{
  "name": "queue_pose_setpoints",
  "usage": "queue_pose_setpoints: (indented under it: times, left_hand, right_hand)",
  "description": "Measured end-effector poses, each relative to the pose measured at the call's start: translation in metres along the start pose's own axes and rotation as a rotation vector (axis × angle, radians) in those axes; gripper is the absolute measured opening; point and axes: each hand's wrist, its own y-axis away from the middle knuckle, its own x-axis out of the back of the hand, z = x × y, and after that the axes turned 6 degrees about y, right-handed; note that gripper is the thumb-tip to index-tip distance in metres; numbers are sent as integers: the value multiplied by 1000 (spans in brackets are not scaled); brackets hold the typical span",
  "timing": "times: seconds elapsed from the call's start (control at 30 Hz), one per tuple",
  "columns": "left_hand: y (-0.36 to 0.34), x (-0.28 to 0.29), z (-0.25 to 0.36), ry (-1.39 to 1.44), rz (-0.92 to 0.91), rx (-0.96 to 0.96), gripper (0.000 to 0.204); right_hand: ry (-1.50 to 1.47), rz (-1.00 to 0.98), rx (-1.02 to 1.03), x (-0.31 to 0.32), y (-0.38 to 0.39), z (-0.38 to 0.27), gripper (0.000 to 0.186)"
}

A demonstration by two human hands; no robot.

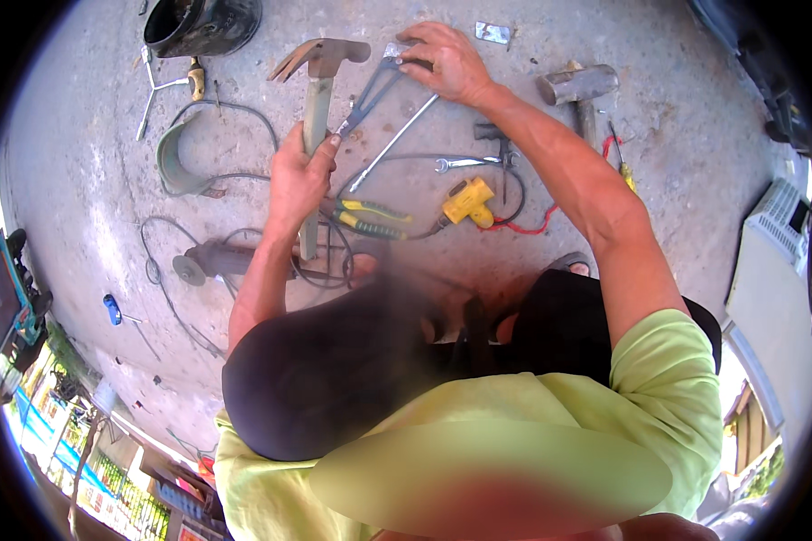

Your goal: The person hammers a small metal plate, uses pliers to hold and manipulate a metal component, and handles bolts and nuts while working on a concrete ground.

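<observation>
My left hand [299, 180] is closed around a claw hammer [329, 56] with a pale handle and the lower end of a dark forked metal piece [364, 104]. My right hand [447, 65] grips that piece's upper end with bent fingers, near a small silvery fitting. A long thin metal rod [389, 150] lies beneath on the concrete. Yellow-handled pliers [376, 218], a yellow plastic tool or plug [467, 200] and a wrench [460, 164] lie below my hands among cables.
A mallet [576, 85] lies right, near a red wire. An angle grinder [221, 261], a curved green guard [176, 158], a T-wrench [151, 90] and a black container [203, 22] are leftward. A blue screwdriver [113, 309] lies lower left; a white appliance [776, 225] stands at right.
</observation>
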Motion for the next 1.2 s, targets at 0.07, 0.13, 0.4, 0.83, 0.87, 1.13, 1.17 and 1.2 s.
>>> queue_pose_setpoints:
  times: [0.07, 0.13, 0.4, 0.83, 0.87, 1.13, 1.17, 1.2]
  left_hand:
    - [-6, 7, -22, 129, 0, 111, 24]
    - [-5, 14, -39, 196, 29, 188, 25]
    - [-6, 47, -40, -596, 391, -247, 44]
    - [-20, -38, 55, 182, -54, -415, 53]
    - [-22, -37, 49, 330, -109, -365, 54]
    - [-16, -34, 58, 926, -353, -201, 58]
    - [-15, -34, 58, 944, -364, -207, 58]
    - [-13, -34, 62, 960, -376, -213, 58]
  right_hand:
    - [-9, 19, 9, 2, -2, -4, 21]
    - [-19, 47, 13, 6, -3, -7, 21]
    - [-168, 19, -94, 47, -27, -41, 17]
    - [-243, 102, -79, 104, -53, -132, 46]
    - [-278, 122, -108, 107, -52, -134, 50]
    - [-1106, -250, -763, 96, -21, -116, 68]
    - [-1095, -293, -763, 95, -18, -118, 66]
    - [-1085, -335, -764, 99, -16, -126, 63]
